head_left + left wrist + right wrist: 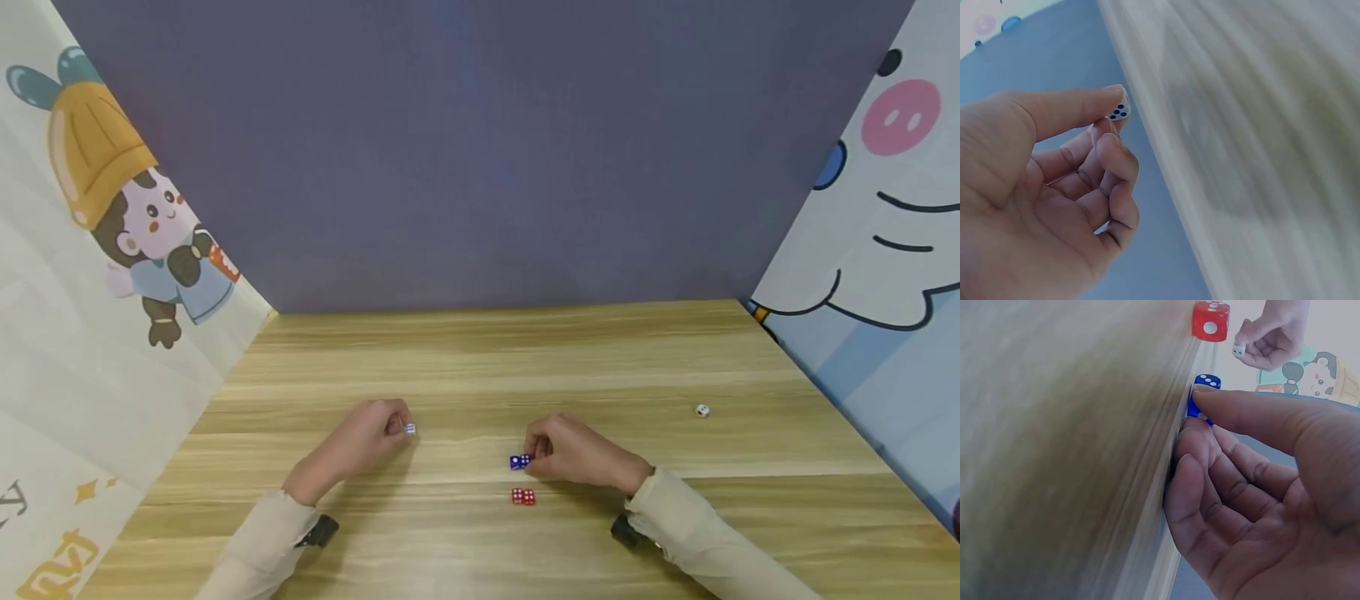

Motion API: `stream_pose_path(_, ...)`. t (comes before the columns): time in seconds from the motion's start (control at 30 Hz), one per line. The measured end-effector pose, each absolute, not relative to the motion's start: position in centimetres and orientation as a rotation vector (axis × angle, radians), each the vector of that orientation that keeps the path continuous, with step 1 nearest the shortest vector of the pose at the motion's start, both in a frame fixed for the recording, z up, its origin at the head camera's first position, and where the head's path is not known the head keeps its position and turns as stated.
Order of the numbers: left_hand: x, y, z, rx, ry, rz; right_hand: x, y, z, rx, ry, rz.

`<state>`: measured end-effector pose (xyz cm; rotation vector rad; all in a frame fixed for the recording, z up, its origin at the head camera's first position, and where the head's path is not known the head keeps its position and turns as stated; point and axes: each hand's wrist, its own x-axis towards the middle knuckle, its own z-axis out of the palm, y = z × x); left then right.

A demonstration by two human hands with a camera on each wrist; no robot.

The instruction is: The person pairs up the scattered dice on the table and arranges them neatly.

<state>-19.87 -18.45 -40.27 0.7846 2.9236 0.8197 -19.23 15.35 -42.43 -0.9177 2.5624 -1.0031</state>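
My left hand [366,439] pinches a white die [1121,110] with dark blue pips between thumb and fingertips. The left wrist view has this die off the tabletop, its five-pip face showing. Two blue dice [514,462] sit side by side near the table's middle. The right hand [581,452] pinches the right-hand blue die [1208,380] between thumb and forefinger, down at the table surface. Just nearer to me, two red dice [523,497] stand together as a pair. In the right wrist view a red die [1211,322] shows beyond the blue one.
Another white die [702,411] lies alone on the right side of the wood-grain table [480,358]. A dark upright panel [495,167] borders the far edge. Cartoon-printed sheets [67,350] flank both sides.
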Motion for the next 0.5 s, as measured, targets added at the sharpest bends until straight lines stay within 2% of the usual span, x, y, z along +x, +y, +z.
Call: stream_pose_path(0.5,-21.9,-9.7,-39.0,1.046,2.779,0.907,-19.3,15.1,-42.3,-0.907,2.556,-1.001)
